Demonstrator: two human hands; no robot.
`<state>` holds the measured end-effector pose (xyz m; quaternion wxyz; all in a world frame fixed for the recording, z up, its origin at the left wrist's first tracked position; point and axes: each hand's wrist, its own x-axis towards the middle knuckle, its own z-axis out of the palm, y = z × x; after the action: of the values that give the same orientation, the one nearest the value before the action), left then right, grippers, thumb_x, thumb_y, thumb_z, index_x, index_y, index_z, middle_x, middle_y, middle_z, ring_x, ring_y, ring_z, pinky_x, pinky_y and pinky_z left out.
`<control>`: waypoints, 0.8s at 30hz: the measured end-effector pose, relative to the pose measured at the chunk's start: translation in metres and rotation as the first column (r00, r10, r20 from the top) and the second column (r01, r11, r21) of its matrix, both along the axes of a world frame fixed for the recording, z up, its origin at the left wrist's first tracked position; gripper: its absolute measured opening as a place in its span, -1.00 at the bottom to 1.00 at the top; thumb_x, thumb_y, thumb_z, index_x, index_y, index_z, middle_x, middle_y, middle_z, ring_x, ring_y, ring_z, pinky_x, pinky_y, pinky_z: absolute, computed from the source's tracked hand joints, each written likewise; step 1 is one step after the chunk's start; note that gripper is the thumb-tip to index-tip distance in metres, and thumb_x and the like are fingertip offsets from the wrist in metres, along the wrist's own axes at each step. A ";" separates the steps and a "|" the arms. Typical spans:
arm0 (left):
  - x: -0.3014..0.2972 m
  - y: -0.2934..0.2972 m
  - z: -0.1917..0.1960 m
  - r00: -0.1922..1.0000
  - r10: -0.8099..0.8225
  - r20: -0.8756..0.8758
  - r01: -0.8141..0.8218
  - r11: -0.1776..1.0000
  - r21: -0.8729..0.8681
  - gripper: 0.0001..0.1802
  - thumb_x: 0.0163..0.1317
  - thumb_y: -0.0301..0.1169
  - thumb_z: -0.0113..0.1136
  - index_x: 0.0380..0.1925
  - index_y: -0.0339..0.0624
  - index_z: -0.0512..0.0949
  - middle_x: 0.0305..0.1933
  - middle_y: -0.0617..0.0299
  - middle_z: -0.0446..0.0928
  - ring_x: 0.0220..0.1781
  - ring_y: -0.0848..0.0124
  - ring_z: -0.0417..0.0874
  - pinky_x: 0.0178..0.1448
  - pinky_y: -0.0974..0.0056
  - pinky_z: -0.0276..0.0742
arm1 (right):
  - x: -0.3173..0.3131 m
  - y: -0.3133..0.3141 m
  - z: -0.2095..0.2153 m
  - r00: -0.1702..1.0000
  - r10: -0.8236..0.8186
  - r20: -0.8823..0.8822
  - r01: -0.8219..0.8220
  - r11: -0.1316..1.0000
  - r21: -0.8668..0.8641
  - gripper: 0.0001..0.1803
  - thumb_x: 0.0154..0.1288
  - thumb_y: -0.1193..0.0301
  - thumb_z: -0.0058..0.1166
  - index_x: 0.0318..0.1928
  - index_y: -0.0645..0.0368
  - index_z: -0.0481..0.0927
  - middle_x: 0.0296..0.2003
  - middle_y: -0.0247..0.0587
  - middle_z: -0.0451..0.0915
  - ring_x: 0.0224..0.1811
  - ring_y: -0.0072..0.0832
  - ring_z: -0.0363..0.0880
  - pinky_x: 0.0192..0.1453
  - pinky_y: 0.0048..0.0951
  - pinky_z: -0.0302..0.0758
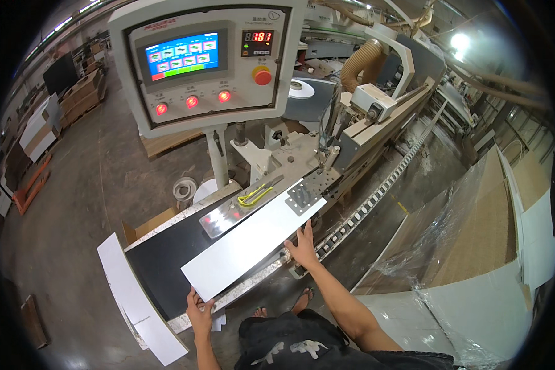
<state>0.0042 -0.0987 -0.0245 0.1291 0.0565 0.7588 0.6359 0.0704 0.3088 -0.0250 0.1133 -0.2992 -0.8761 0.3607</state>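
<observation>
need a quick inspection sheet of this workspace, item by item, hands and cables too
Surface: black bed, partly covered.
Job's things: one white panel, lying flat and slanted, far end at a drilled metal plate.
Clutter: yellow hand tool on a shiny metal plate; white strips at the bed's left end.
Hands: left hand at the panel's near end; right hand spread at its right long edge.
Cables: none clearly traceable; tan ribbed hose above the machine.
Surroundings: control box with lit screen; film-wrapped sheets at right.
</observation>
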 end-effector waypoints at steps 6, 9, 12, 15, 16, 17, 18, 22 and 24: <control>-0.008 0.015 0.003 0.996 0.077 -0.032 -0.082 0.979 -0.189 -0.31 0.14 -0.71 0.41 0.31 -0.48 0.41 0.03 -0.06 0.68 0.04 0.30 0.72 0.11 0.26 0.62 | 0.003 0.023 -0.019 0.983 0.117 -0.140 -0.124 0.991 -0.045 -0.13 0.40 0.40 0.13 0.50 0.68 0.03 0.64 0.43 -0.52 0.72 0.24 -0.54 0.71 -0.01 -0.17; -0.006 0.027 0.001 0.995 0.039 -0.095 -0.066 0.952 -0.298 -0.31 0.15 -0.71 0.40 0.33 -0.45 0.42 0.10 -0.05 0.63 0.05 0.31 0.68 0.07 0.27 0.57 | 0.007 0.035 -0.025 0.969 0.084 -0.231 -0.113 0.987 -0.115 -0.12 0.37 0.50 0.13 0.53 0.61 -0.03 0.63 0.45 -0.55 0.70 0.29 -0.55 0.71 0.01 -0.14; 0.001 0.054 0.005 0.972 0.027 -0.232 -0.111 0.928 -0.356 -0.27 0.12 -0.70 0.39 0.36 -0.39 0.42 0.23 -0.03 0.56 0.14 0.24 0.62 0.09 0.21 0.55 | 0.008 0.055 -0.024 0.953 0.119 -0.280 -0.148 0.985 -0.087 -0.21 0.36 0.54 0.11 0.46 0.65 0.06 0.61 0.50 -0.54 0.69 0.35 -0.53 0.71 0.02 -0.09; 0.007 0.090 0.024 0.957 -0.017 -0.290 -0.105 0.911 -0.399 -0.26 0.13 -0.64 0.38 0.38 -0.32 0.43 0.41 -0.08 0.46 0.35 0.07 0.53 0.30 0.09 0.49 | 0.007 0.082 -0.018 0.954 0.108 -0.280 -0.134 0.988 -0.073 -0.30 0.34 0.56 0.11 0.37 0.69 0.14 0.60 0.57 -0.51 0.68 0.39 -0.51 0.70 0.03 -0.06; 0.006 0.100 0.023 0.929 -0.075 -0.363 -0.094 0.899 -0.427 -0.26 0.14 -0.62 0.38 0.39 -0.30 0.43 0.45 -0.11 0.43 0.40 0.03 0.50 0.35 0.07 0.46 | 0.008 0.091 -0.013 0.957 0.093 -0.275 -0.118 0.990 -0.076 -0.36 0.32 0.57 0.10 0.29 0.72 0.19 0.58 0.64 -0.47 0.66 0.43 -0.51 0.69 0.06 -0.03; 0.003 0.114 0.020 0.891 -0.130 -0.436 -0.085 0.894 -0.440 -0.27 0.16 -0.61 0.38 0.39 -0.28 0.43 0.48 -0.13 0.40 0.45 -0.01 0.46 0.40 0.04 0.44 | 0.008 0.105 -0.012 0.955 0.084 -0.284 -0.115 0.989 -0.094 -0.34 0.31 0.57 0.09 0.31 0.73 0.17 0.57 0.67 -0.48 0.65 0.46 -0.52 0.70 0.09 -0.07; 0.002 0.123 0.019 0.902 -0.144 -0.408 -0.043 0.909 -0.416 -0.28 0.20 -0.53 0.39 0.40 -0.26 0.43 0.55 -0.18 0.33 0.52 -0.11 0.38 0.52 -0.04 0.31 | 0.008 0.117 -0.011 0.954 0.071 -0.292 -0.108 0.988 -0.113 -0.31 0.30 0.57 0.07 0.34 0.74 0.15 0.56 0.69 -0.50 0.64 0.50 -0.54 0.70 0.11 -0.11; -0.002 0.133 0.000 0.810 -0.257 -0.527 -0.075 0.846 -0.528 -0.33 0.27 -0.48 0.40 0.40 -0.22 0.46 0.56 -0.15 0.34 0.53 -0.12 0.37 0.55 -0.09 0.24 | 0.001 0.151 -0.011 0.957 0.052 -0.285 -0.083 0.992 -0.096 -0.22 0.30 0.57 0.10 0.43 0.70 0.10 0.56 0.67 -0.52 0.65 0.44 -0.62 0.73 0.14 -0.20; -0.008 0.147 -0.005 0.764 -0.366 -0.532 -0.079 0.765 -0.640 -0.34 0.34 -0.25 0.39 0.38 -0.23 0.45 0.57 -0.15 0.34 0.56 -0.13 0.33 0.57 -0.19 0.19 | -0.003 0.176 -0.019 0.969 0.055 -0.241 -0.088 0.988 -0.126 -0.25 0.33 0.55 0.12 0.40 0.74 0.13 0.57 0.64 -0.51 0.66 0.41 -0.59 0.73 0.14 -0.12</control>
<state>-0.0040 0.0486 -0.0295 -0.0692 0.2810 0.9165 0.2761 0.0678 0.4853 -0.0437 0.1831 -0.2293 -0.8399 0.4565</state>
